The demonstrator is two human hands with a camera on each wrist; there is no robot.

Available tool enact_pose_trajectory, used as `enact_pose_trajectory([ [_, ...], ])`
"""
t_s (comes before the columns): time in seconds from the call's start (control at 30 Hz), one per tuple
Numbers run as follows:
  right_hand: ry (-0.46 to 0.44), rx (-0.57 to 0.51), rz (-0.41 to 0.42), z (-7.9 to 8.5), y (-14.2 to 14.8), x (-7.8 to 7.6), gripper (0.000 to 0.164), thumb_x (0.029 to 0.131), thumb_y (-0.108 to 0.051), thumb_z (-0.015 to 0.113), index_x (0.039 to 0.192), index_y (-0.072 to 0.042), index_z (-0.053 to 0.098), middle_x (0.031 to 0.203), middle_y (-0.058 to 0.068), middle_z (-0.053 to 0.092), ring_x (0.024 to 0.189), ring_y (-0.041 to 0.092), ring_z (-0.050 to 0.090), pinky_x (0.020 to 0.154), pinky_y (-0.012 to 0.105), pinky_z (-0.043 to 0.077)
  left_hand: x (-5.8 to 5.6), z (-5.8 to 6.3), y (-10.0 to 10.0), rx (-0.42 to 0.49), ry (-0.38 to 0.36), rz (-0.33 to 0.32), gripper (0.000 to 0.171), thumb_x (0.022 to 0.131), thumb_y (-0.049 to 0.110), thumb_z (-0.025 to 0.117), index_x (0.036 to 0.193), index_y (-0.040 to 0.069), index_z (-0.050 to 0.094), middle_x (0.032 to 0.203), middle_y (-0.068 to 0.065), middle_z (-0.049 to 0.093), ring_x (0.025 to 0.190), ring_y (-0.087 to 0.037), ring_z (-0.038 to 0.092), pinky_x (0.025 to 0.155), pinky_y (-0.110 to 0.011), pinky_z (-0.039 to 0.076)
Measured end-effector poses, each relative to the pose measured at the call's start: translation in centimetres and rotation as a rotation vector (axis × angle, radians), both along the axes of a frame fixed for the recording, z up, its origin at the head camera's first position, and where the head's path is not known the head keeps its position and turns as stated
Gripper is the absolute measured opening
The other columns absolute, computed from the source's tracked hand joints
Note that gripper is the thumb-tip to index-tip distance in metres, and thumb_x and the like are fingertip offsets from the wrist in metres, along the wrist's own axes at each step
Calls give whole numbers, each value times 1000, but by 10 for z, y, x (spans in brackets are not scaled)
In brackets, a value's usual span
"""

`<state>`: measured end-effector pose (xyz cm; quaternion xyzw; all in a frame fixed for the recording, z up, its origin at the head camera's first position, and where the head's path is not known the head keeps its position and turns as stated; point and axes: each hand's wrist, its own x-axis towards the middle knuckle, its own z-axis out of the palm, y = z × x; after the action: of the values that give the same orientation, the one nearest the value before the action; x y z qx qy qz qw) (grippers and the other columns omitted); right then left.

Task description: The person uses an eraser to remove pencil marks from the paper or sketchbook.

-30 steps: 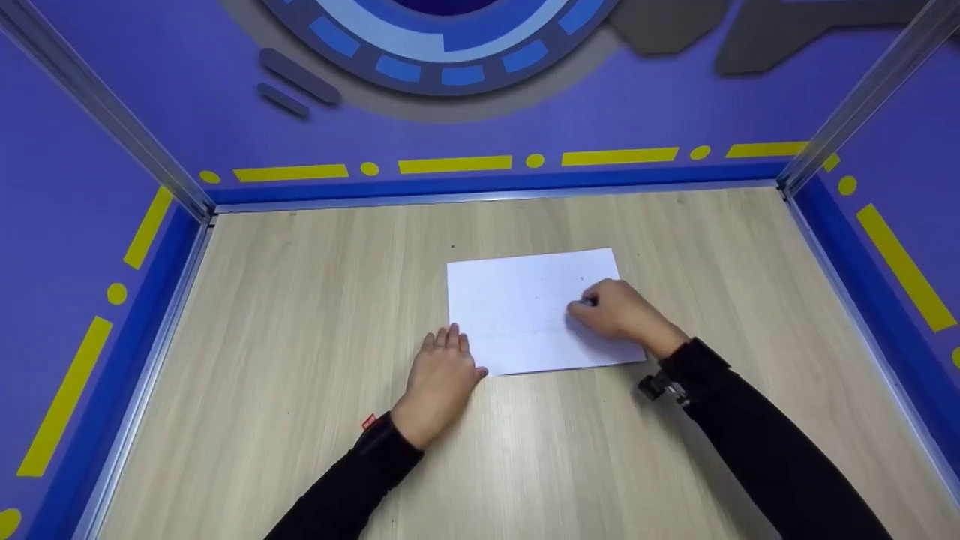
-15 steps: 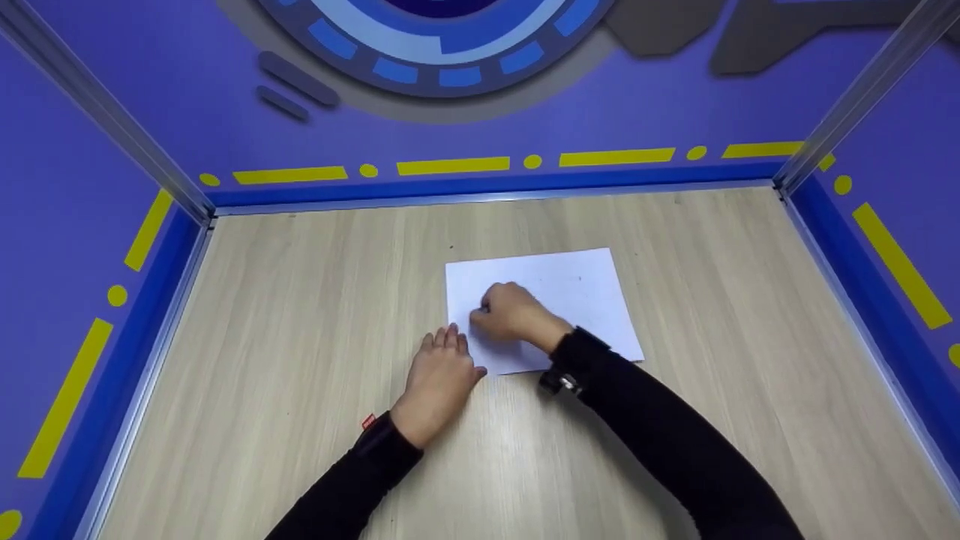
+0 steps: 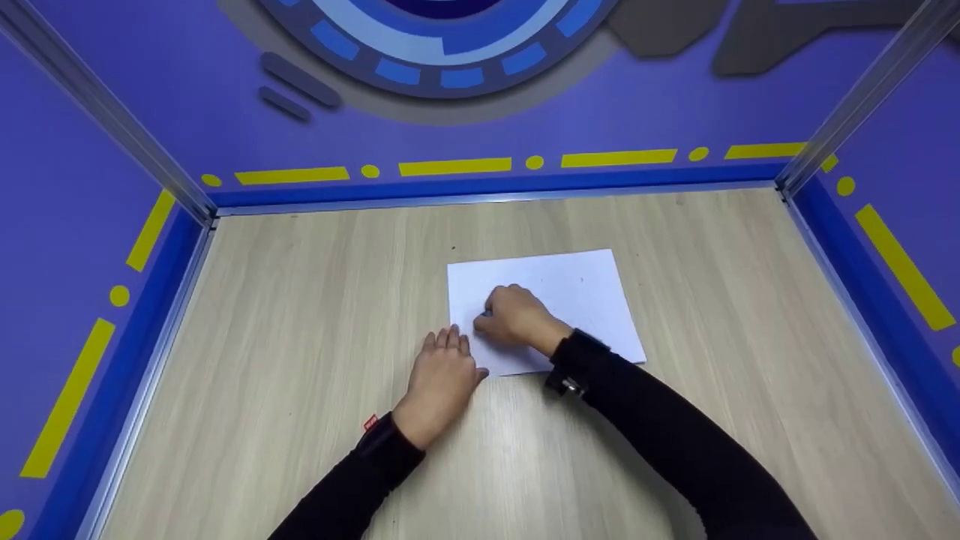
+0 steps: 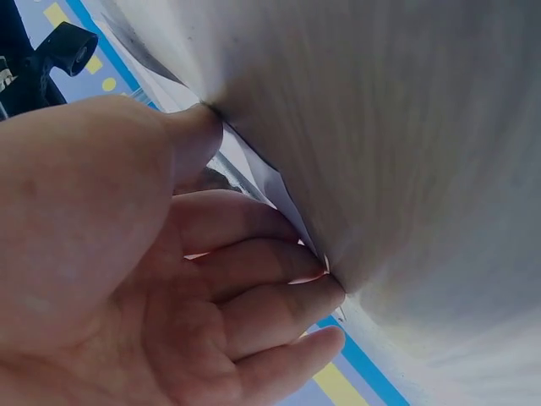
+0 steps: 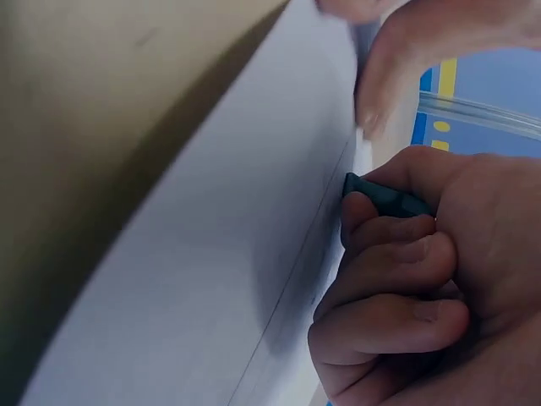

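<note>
A white sheet of paper (image 3: 581,315) lies on the wooden table, with a few tiny dark marks near its top right. My left hand (image 3: 442,382) rests at the sheet's lower left, fingers straight along the left edge and thumb on the corner. Over the left part of the sheet, my right hand (image 3: 514,319) is curled. In the right wrist view it pinches a small dark green block (image 5: 389,200) between thumb and forefinger, its end close to the paper. A thin line runs along the paper there. The palm hides part of the block.
The wooden table (image 3: 315,300) is bounded by blue-purple panels (image 3: 420,135) at the back and both sides, set in metal frame rails (image 3: 495,198). A black wrist camera (image 3: 566,384) hangs under the right cuff.
My right hand has swept left across the paper from its right side, then shifted slightly toward me over the last half second. The left hand and the paper stay put.
</note>
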<state>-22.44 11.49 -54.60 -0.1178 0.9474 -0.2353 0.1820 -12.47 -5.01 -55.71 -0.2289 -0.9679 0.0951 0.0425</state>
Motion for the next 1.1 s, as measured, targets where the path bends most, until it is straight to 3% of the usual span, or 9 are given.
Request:
enact_pose_trajectory([
  [0.17, 8, -8, -64, 1, 42, 4, 44, 92, -28, 72, 58, -21, 45, 63, -5, 43, 64, 19, 44, 60, 35, 35, 0, 2, 1, -4, -17, 2, 71, 104, 57, 69, 139, -4, 73, 144, -20, 74, 133, -33, 72, 116, -47, 56],
  [0.37, 32, -44, -114, 0, 96, 10, 45, 91, -24, 68, 57, -20, 39, 58, -9, 30, 57, 16, 33, 66, 37, 39, -1, 3, 1, -15, -7, 1, 72, 103, 59, 69, 139, -4, 73, 144, -20, 75, 133, -32, 73, 115, -47, 57],
  [0.47, 21, -45, -142, -1, 120, 14, 46, 93, -24, 66, 57, -20, 38, 59, -9, 28, 57, 15, 32, 63, 34, 38, -1, 2, 1, -13, -18, -4, 72, 104, 58, 68, 139, -4, 73, 144, -21, 74, 133, -32, 73, 116, -47, 57],
  [0.5, 11, -47, -154, -2, 128, 15, 46, 93, -25, 66, 58, -20, 38, 60, -8, 28, 57, 15, 32, 59, 33, 31, -1, 2, 1, -12, -22, -6, 72, 105, 58, 67, 139, -4, 73, 144, -21, 74, 134, -33, 72, 116, -48, 57],
  [0.7, -26, -23, -208, -1, 170, 20, 45, 96, -27, 67, 62, -20, 38, 63, -8, 28, 57, 13, 31, 57, 29, 28, 0, 1, 0, -27, -35, -1, 71, 106, 58, 65, 140, -4, 72, 146, -21, 73, 135, -32, 72, 117, -47, 57],
  [0.9, -32, 4, -234, 1, 197, 26, 45, 96, -26, 66, 61, -19, 38, 61, -7, 31, 57, 14, 34, 56, 28, 30, 1, -1, 0, -31, -18, -9, 71, 106, 58, 66, 139, -5, 74, 144, -22, 74, 133, -32, 74, 115, -47, 59],
  [1.1, -29, 7, -223, 1, 199, 25, 43, 97, -29, 64, 64, -18, 40, 63, -6, 35, 59, 15, 38, 57, 30, 32, 0, -1, -1, -23, -13, -7, 70, 104, 58, 68, 138, -4, 74, 143, -21, 75, 132, -32, 74, 114, -47, 59],
])
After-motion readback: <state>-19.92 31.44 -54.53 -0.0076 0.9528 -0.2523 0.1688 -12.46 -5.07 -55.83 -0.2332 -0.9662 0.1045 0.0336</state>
